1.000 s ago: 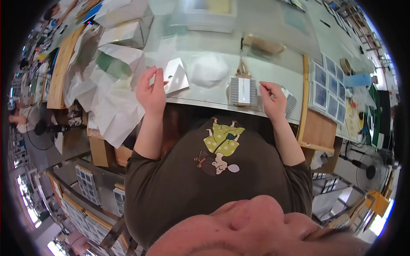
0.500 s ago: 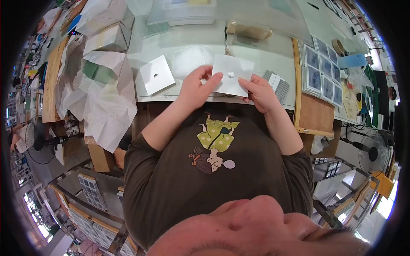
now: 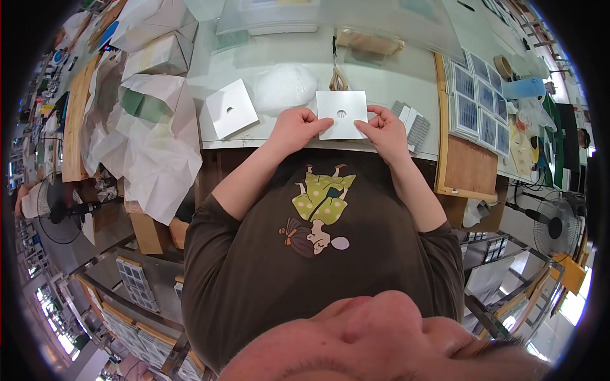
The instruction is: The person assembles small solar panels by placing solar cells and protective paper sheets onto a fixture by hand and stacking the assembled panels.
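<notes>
A white square card (image 3: 343, 127) with a small round hole lies between my hands at the table's front edge. Grey stripes show through the hole. My left hand (image 3: 297, 129) pinches the card's lower left side between thumb and fingers. On the right side, my right hand (image 3: 385, 131) grips the card the same way. Another white card (image 3: 232, 114) with a hole lies to the left. A striped grey piece with a white strip (image 3: 412, 124) rests just right of my right hand. Behind the card is a brown brush-like tool (image 3: 338, 79).
A clear plastic bag (image 3: 286, 87) lies behind my left hand. Crumpled white paper (image 3: 149, 149) covers the left side. At the right, a wooden-edged board (image 3: 470, 166) stands near a stack of dark-paned panels (image 3: 486, 108). A translucent sheet (image 3: 343, 25) spans the back.
About a second ago my hands were apart over the table. They came together on a white card, which has since been lowered and straightened over the striped piece.
</notes>
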The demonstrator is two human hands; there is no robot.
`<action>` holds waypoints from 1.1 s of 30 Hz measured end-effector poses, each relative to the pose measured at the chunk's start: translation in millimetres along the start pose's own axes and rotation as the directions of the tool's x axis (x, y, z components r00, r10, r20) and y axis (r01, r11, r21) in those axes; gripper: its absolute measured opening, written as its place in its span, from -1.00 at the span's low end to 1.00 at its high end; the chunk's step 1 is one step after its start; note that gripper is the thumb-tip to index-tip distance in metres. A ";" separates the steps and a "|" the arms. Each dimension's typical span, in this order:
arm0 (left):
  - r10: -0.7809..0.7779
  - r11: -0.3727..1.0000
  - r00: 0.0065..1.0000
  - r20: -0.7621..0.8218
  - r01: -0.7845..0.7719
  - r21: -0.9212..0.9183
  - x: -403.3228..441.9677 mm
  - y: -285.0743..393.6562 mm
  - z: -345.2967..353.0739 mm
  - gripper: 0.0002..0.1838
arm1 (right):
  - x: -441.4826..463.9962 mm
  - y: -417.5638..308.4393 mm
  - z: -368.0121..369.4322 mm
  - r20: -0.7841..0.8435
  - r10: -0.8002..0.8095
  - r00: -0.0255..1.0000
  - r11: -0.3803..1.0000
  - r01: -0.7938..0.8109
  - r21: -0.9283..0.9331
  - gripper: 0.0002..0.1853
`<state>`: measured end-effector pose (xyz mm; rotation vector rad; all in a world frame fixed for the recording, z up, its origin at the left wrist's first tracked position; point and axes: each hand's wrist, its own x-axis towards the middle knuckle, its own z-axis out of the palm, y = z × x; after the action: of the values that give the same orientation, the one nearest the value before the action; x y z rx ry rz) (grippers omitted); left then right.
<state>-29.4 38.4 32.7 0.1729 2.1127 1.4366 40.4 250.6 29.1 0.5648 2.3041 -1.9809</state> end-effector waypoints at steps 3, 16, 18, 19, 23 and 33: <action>-0.001 1.000 1.000 0.000 0.001 0.005 0.8 -1.8 0.3 -0.57 | 0.0 1.1 0.4 -0.002 0.008 1.000 1.000 -0.008 0.003 -0.55; 0.134 0.947 0.979 -0.153 -0.081 0.310 -5.3 2.0 6.0 -0.65 | -9.1 -0.5 -5.1 -0.037 -0.250 0.968 0.924 0.227 -0.307 -0.48; 0.509 0.805 0.844 -0.170 -0.396 0.443 -2.9 -7.6 10.4 -0.72 | -11.3 -5.1 -11.7 0.020 -0.455 0.890 0.780 0.409 -0.474 -0.48; 0.802 0.543 0.583 -0.131 -0.620 0.566 -2.1 -12.5 11.5 -0.78 | -10.1 -4.9 -19.0 0.194 -0.593 0.781 0.611 0.594 -0.523 -0.51; 0.857 0.414 0.513 0.050 -0.744 0.524 0.7 -15.9 -4.1 -0.82 | -5.0 1.9 -32.2 0.511 -0.687 0.516 0.141 0.785 -0.603 -0.59; 0.895 0.419 0.446 -0.005 -0.837 0.353 10.0 18.2 -12.6 -0.80 | -25.5 -0.4 -5.7 0.115 -0.821 0.559 0.510 0.809 -0.293 -0.70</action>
<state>-48.0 39.9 48.3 1.5538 2.5189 1.6563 65.2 250.0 37.5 -0.6954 3.1826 -1.7031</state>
